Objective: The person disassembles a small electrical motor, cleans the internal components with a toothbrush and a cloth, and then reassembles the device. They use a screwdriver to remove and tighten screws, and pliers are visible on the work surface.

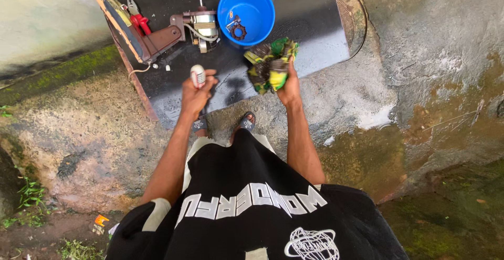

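Black shirt (252, 213) nearest; left hand (197, 94) grips a small white part (197, 75), right hand (289, 84) clutches a rag (269, 63). Far off, motor (202, 26) lies stripped, bits in the bucket (247, 5); reassembly remains.

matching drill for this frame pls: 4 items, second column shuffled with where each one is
Items:
1. small white cylinder
2. green-yellow rag
3. blue bowl
4. red-handled pliers

Places:
A. on the dark sheet, small metal parts inside
B. gripped in the right hand
C. lying by the tilted board, beside the motor part
D. held upright in the left hand

Pairs: 1-D, 2-B, 3-A, 4-C
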